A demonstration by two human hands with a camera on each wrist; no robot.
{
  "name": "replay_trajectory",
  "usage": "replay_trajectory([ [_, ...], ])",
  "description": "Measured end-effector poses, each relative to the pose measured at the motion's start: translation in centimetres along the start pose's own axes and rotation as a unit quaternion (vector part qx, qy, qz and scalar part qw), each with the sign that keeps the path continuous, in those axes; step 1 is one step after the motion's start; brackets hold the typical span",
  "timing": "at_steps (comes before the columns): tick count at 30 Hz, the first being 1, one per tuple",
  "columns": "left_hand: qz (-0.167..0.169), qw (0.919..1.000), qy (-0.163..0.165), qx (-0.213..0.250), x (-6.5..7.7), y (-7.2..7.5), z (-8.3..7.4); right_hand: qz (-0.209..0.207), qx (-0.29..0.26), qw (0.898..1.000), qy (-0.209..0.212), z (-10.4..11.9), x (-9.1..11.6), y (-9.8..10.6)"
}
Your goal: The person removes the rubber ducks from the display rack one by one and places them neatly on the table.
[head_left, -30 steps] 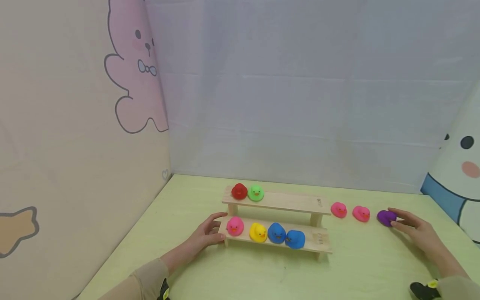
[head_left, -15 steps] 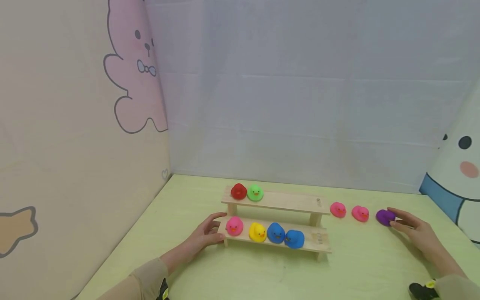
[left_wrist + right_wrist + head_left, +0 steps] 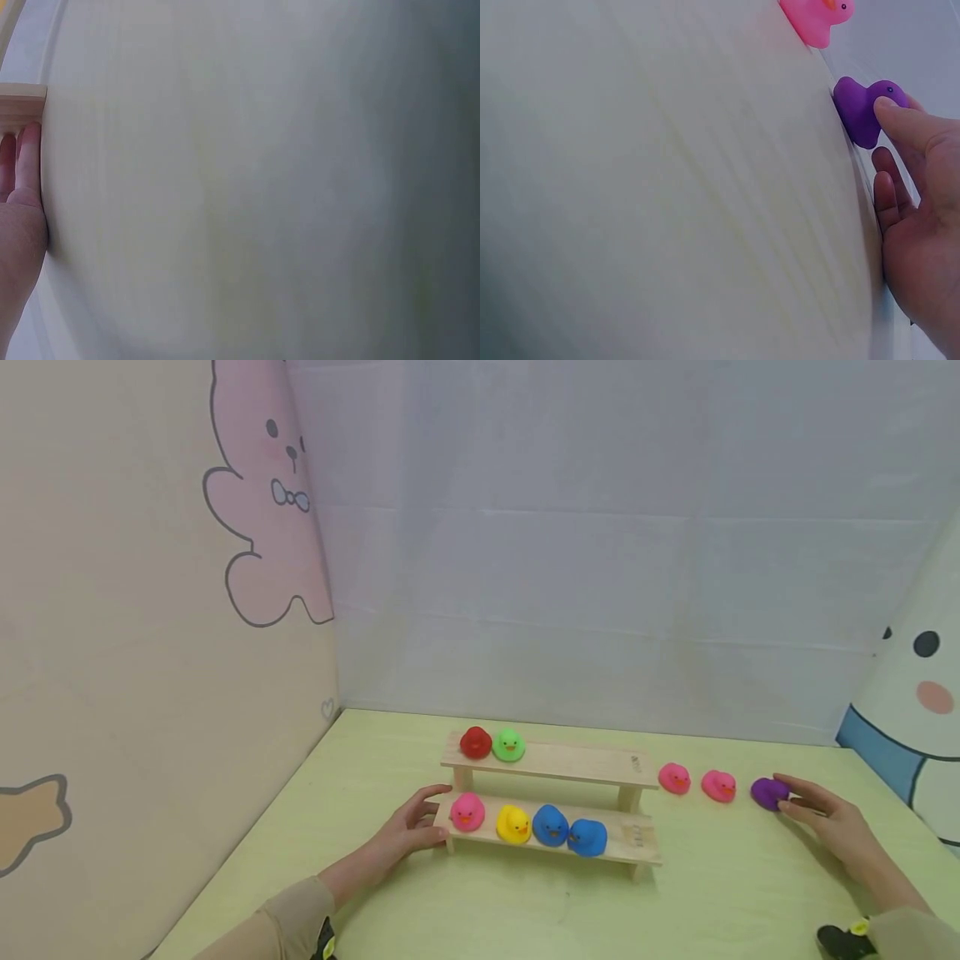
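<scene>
At the right end of the surface point(image 3: 540, 914), beyond the wooden stand point(image 3: 555, 762), the purple duck point(image 3: 768, 794) sits with its head end pinched between the thumb and fingers of my right hand point(image 3: 836, 831). With my thumb pressing only on the head, I judge the duck could twist or slip free if lifted off-centre. Just left of it is a pink duck point(image 3: 719, 786), which a low sideways move might knock over. My right forearm slants in from the lower right, thumb on the near side, spare fingers curled loosely beneath. Further left, my left hand point(image 3: 401, 839) grips the stand's left end, fingers behind and thumb in front, its forearm angled up from the lower left; a careless tug there could topple the end blue duck point(image 3: 587, 837), perched at the lower shelf's front edge.
</scene>
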State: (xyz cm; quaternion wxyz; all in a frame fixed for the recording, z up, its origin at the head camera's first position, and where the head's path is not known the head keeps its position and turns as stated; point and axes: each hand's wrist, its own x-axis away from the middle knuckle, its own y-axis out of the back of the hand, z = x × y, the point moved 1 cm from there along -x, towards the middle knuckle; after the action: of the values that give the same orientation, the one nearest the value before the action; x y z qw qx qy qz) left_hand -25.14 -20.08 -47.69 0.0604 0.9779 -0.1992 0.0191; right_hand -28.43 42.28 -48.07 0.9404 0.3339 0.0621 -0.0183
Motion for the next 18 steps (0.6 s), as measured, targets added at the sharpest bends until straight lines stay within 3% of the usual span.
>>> replay_trajectory([
  [9, -0.001, 1.0, 0.001, 0.003, 0.0, 0.1, 0.1, 0.016, -0.038, 0.999, 0.003, 0.6, 0.2, 0.0],
  [18, 0.003, 1.0, -0.003, 0.008, 0.0, 0.0, 0.1, 0.015, -0.035, 0.999, -0.002, 1.1, 0.4, -0.1],
])
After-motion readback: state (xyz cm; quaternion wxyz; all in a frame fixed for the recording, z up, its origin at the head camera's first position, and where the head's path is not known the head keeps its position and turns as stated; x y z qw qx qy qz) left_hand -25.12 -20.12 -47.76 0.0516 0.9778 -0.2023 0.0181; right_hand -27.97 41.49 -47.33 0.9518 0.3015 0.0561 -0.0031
